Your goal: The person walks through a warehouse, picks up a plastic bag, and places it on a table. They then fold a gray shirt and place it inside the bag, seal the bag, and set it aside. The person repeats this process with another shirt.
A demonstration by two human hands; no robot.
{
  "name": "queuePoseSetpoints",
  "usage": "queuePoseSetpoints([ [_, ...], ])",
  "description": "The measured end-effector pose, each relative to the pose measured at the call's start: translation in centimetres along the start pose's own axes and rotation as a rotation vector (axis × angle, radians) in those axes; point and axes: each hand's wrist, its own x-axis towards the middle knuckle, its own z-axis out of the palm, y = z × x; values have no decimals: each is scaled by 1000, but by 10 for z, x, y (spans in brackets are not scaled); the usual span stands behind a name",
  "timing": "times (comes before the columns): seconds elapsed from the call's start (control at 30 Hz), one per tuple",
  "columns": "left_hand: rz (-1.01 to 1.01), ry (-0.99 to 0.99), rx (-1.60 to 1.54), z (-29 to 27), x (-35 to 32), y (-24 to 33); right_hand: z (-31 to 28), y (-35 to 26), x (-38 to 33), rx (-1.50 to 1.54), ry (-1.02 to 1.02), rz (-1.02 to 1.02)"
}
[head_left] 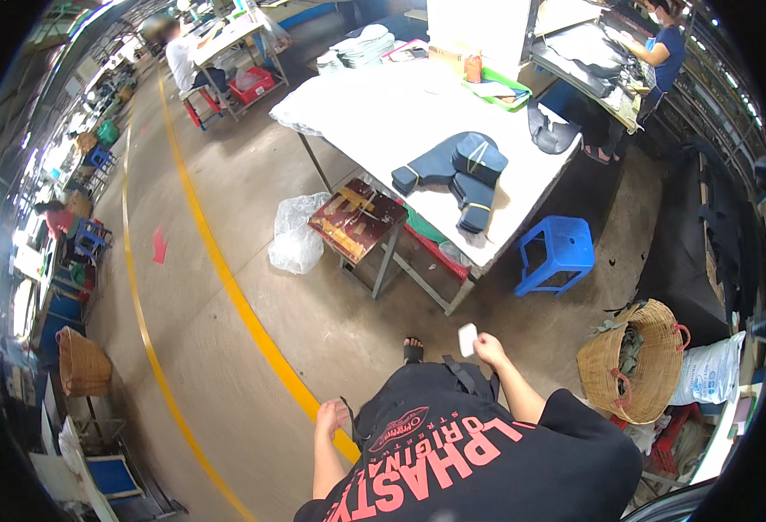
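White flat piece (467,340) is gripped by the fingers of the right hand (490,349), in front of the body and apart from the white table (529,165), while the left hand (331,417) hangs low with fingers bent, and I cannot tell if it holds anything. On this table ahead, dark pieces (436,162) lie already bound in bundles, so their binding looks finished to me, but what is left to do cannot be seen. Around it, a low dark-topped stand (357,219) and a blue stool (565,245) partly block the near side, and a woven basket (598,372) stands farther to the right.
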Motion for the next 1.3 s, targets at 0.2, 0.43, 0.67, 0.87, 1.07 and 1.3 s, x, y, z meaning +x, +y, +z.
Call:
queuePoseSetpoints([
  [0.2,212,57,-51,-21,61,148,-42,-312,44,2,-307,-601],
  [0.43,332,-64,45,-30,162,323,-72,-499,148,203,373,-506],
  [0.67,638,-313,289,-57,278,513,-49,-544,293,95,834,-225],
  [0.87,887,-441,585,-80,336,686,-29,-576,308,162,804,240],
  [1.07,1328,-291,557,-40,312,830,-4,-584,260,475,699,-61],
  [1.3,1753,-221,596,53,240,923,-34,-586,248,602,734,-420],
])
